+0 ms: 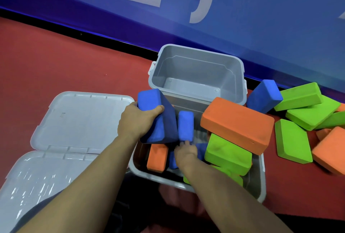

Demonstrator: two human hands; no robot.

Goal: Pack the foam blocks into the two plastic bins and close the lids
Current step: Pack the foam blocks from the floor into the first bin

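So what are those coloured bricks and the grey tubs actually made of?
The blue rectangular block gripped in the left hand looks like matte foam: soft rounded edges, no shine, like the big orange block. The empty grey rectangular bin and flat grey lids seem moulded plastic, smooth with glossy reflections.

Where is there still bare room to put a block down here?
The far bin is empty inside. Bare red floor lies left of it, beyond the two lids. The near bin is crowded with blocks and both hands; right of it, loose blocks cover the floor.
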